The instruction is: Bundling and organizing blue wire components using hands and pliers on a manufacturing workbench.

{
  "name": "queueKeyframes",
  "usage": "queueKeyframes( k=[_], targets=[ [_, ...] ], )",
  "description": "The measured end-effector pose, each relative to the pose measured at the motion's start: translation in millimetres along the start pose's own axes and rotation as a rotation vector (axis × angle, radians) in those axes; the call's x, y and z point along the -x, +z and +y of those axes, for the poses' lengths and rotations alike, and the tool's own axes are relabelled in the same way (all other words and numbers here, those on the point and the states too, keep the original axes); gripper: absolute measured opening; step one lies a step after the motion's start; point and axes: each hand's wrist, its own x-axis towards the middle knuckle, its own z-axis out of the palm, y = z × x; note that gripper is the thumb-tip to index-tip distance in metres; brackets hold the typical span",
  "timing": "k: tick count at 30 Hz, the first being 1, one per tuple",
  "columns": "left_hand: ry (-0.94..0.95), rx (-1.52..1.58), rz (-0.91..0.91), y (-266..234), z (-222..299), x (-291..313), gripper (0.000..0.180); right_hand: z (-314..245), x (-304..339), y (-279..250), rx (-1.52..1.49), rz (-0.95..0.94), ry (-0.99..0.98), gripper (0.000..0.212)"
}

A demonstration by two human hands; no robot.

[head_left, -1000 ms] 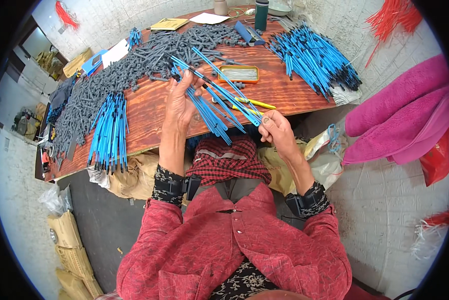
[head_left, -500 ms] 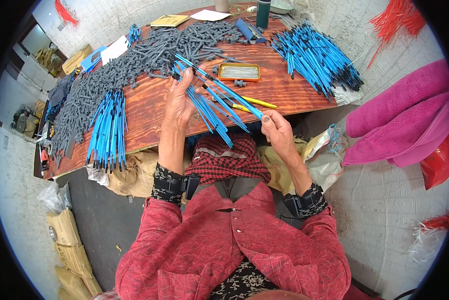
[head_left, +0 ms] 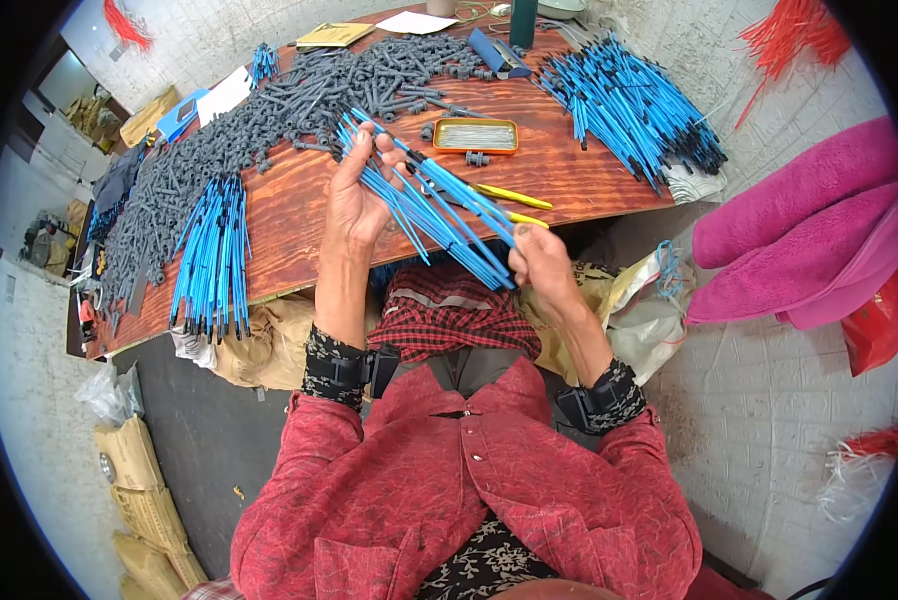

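My left hand [head_left: 357, 208] is closed around a fanned bunch of thin blue rods [head_left: 457, 248] with black parts on them, held over the table's front edge. At the lower right ends of the bunch, my right hand [head_left: 547, 268] is closed with thumb and fingers on the end of a rod; whether it grips more than one is hidden. Just beyond the rods lies a tool with yellow handles [head_left: 514, 196], partly covered by them. An orange-rimmed tin [head_left: 477, 152] of thin metal pins sits farther back on the table.
A large heap of grey ridged plastic parts [head_left: 369, 85] spreads over the wooden table [head_left: 299, 215]. Blue rods lie in a bundle [head_left: 213, 255] at the left and a big pile [head_left: 629, 105] at the right. A magenta towel [head_left: 799, 225] hangs on the right.
My right hand has moved slightly left and down, nearer the bunch. The rod it holds, earlier spread away to the right, now lies closer to the others.
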Motion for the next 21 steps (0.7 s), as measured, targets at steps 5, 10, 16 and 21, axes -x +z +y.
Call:
queueKeyframes(
  k=[5,10,16,21],
  targets=[
    [-0.039,0.070,-0.010,0,6,8,0.017,1,14,21,0.014,-0.072,-0.141,0.034],
    [-0.003,-0.022,-0.073,-13,10,7,0.015,0,12,8,0.077,-0.061,-0.243,0.033],
    [0.044,-0.112,-0.034,-22,7,7,0.014,-41,24,10,0.635,0.224,-0.646,0.023],
    [0.115,-0.369,0.061,-21,7,8,0.022,-67,34,5,0.777,0.331,-0.693,0.021]
  ],
)
